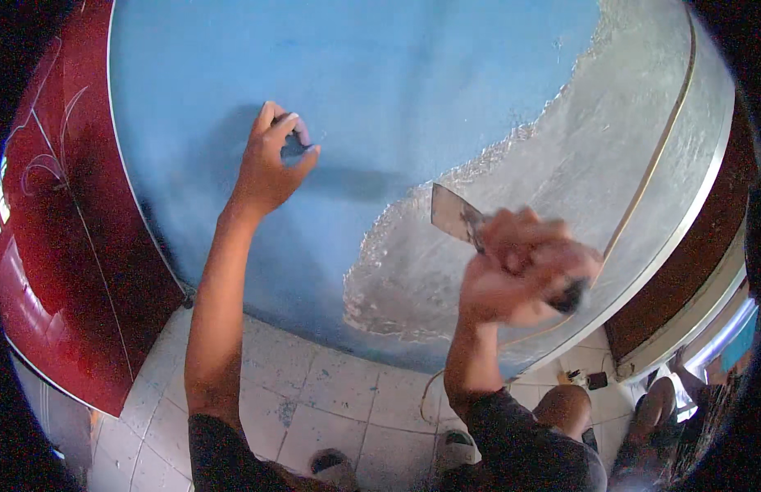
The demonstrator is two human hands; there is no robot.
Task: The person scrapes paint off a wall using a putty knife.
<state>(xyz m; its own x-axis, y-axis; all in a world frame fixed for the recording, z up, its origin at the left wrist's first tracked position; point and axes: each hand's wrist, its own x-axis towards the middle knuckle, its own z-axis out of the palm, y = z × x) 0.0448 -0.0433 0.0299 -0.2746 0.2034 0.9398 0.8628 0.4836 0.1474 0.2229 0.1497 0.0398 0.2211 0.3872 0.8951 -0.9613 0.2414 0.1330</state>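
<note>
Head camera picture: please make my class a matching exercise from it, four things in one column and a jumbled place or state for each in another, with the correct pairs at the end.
Column one
1. Left hand
2. Scraper
3. Red panel
4. Tiled floor

Column two
A. Flecked with blue, in the lower part of the picture
B. Fingers curled, in front of the blue surface
C. Glossy, at the left side of the picture
D. Gripped in the right hand

Pairs: 1-B, 2-D, 3-C, 4-A
</note>
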